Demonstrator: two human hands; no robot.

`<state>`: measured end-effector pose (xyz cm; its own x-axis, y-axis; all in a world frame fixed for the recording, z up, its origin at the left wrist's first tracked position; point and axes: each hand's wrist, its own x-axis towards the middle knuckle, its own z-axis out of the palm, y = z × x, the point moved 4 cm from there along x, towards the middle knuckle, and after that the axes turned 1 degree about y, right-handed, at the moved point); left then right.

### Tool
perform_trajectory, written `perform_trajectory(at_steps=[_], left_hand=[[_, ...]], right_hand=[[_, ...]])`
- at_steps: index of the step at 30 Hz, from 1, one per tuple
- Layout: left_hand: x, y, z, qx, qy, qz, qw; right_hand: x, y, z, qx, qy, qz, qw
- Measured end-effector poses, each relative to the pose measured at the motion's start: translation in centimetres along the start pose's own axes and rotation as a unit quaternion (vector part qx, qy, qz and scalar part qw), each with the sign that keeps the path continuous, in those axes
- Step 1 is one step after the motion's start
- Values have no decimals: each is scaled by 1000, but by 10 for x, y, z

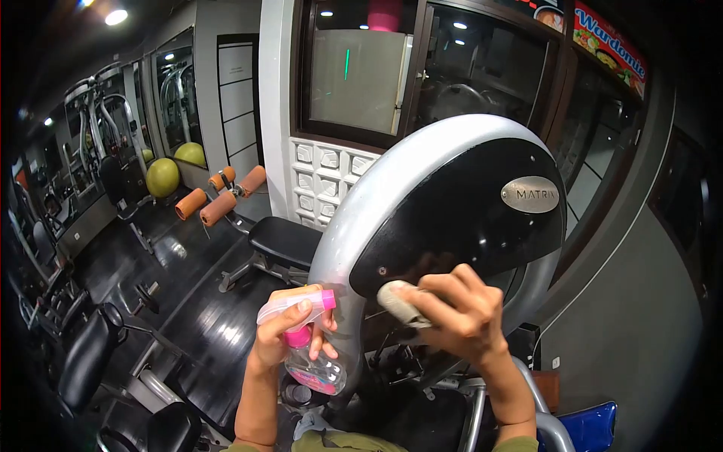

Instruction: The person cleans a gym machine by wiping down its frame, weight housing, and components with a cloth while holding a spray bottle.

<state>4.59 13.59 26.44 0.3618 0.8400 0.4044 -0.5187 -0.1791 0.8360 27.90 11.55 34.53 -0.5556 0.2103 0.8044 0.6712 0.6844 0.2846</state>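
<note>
My left hand [275,335] is wrapped round a clear spray bottle [320,371] with a pink and white trigger head, held close to the machine's silver rim. In my right hand [463,309] is a bunched, light-coloured cloth [399,301], pinched between the fingers. The cloth is at the lower edge of the black side panel [459,203] of a gym machine; whether it touches the panel I cannot tell. A silver frame [407,162] curves round the panel, which bears an oval MATRIX badge [529,194].
A black bench [286,239] with orange foam rollers [218,207] stands to the left. Further back are yellow exercise balls [163,177] and mirrors. A black padded seat [90,358] is at the lower left, a blue pad [591,428] at the lower right. Windows [482,64] rise behind the machine.
</note>
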Motion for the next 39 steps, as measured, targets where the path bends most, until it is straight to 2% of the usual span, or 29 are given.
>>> perform_trajectory(at_steps=[5,8,10,12,14,16,22,28,29,35,39], left_hand=[[-2,-1,3,0,31,7,999],[-2,7,11,29,53,0,998],[1,17,19,50,63,-5,997],[9,34,29,159,67,27,985],[18,51,44,187,62,45,979],[28,64,57,287,11,30,957],[52,71,75,283,18,37,958],[59,68,72,280,16,20,960],[61,64,68,263,20,23,964],[63,52,41,195,13,2,981],[63,44,28,160,1,7,987]], right_hand=[[1,27,-24,-29,64,92,993],[13,15,-10,-1,60,80,995],[14,-2,6,14,47,39,998],[12,-8,5,6,25,41,999],[4,4,-2,32,25,63,997],[-8,13,-11,30,49,90,994],[-31,37,-33,-2,110,207,972],[-13,46,-34,-4,160,238,958],[-5,44,-30,7,141,249,958],[13,7,-4,39,47,124,990],[0,30,-25,35,67,166,983]])
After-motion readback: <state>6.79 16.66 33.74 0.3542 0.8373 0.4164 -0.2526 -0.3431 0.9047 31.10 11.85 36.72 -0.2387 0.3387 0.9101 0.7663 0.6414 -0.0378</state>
